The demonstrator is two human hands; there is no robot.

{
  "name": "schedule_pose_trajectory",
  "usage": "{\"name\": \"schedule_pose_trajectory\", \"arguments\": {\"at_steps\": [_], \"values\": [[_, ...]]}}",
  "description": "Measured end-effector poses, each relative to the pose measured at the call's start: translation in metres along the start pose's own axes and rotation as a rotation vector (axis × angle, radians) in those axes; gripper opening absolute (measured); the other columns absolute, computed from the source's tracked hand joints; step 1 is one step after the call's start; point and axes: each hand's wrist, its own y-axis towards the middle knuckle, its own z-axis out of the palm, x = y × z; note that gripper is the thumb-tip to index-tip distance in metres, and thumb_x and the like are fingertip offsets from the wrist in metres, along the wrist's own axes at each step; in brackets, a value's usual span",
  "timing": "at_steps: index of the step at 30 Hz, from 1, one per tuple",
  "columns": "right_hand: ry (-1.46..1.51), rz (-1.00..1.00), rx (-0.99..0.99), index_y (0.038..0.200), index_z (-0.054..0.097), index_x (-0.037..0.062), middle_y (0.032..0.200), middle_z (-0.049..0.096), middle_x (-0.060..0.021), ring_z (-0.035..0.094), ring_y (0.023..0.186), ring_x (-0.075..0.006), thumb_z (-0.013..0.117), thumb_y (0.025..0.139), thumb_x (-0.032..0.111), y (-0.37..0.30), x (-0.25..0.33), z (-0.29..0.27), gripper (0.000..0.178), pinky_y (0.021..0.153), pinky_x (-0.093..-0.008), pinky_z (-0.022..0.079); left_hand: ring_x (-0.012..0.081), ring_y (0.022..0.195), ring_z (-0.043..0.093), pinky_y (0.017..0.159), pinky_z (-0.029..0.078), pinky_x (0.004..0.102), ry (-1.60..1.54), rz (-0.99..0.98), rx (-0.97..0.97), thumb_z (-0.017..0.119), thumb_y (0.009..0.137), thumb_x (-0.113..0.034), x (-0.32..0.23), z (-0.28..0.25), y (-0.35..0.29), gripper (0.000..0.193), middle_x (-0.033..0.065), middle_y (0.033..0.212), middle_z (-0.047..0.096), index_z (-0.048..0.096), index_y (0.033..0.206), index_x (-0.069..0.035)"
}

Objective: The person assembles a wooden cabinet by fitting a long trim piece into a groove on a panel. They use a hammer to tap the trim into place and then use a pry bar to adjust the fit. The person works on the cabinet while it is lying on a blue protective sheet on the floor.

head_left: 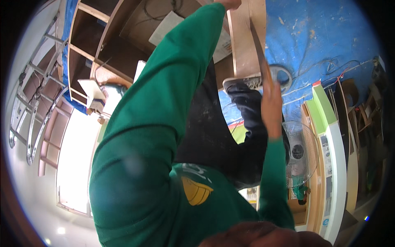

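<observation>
My right hand (271, 108) is wrapped round the wooden handle of a handsaw (259, 48). The saw's long, dark blade runs up and slightly left, lying across a pale wooden board (240, 49) close to its right edge. At the top rim of the view my left hand (230, 3) is by the board's left edge, at the end of my long green sleeve. Its fingers are cut off by the picture's edge, so their shape is hidden. My shoe (242, 83) is just below the board's near end.
Blue sheeting (325, 37) with cables covers the floor at right. A round fan guard (302, 152) stands beside my right forearm. Open wooden shelving (88, 29) is at upper left, and a metal ladder (31, 103) is at far left. Panels (325, 111) lean at right.
</observation>
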Motion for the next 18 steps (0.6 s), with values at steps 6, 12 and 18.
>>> {"name": "schedule_pose_trajectory", "arguments": {"at_steps": [6,12,18], "values": [[0.024,0.18,0.092,0.129,0.055,0.0013,0.111,0.067,-0.029,0.066,0.102,-0.0504,0.052,0.108,0.028,-0.108,0.033,-0.082,0.034,0.084,-0.0536,0.05,0.0458,0.119,0.056,0.097,0.047,0.062,-0.032,-0.001,-0.181,0.052,0.102,-0.04,0.017,0.014,-0.003,0.035,0.0195,0.126,0.059,0.06,0.119,-0.01],[0.09,-0.135,-0.136,0.121,0.056,-0.0052,0.109,0.063,-0.0382,0.056,0.109,-0.0584,0.052,0.107,0.038,0.14,0.009,0.048,0.046,0.086,-0.0577,0.048,0.0459,0.119,0.057,0.097,0.048,0.0612,0.055,0.076,-0.158,0.052,0.101,-0.038,0.012,0.016,0.013,0.036,0.0191,0.126,0.06,0.06,0.122,-0.01],[0.093,0.123,-0.02,0.125,0.056,0.0007,0.113,0.064,-0.0356,0.058,0.108,-0.0572,0.052,0.108,0.035,-0.022,0.011,-0.009,0.039,0.086,-0.0583,0.048,0.0459,0.124,0.054,0.103,0.045,0.0594,-0.02,0.004,-0.123,0.051,0.103,-0.04,0.01,0.007,0.001,0.038,0.0192,0.131,0.057,0.059,0.126,-0.011]]}}
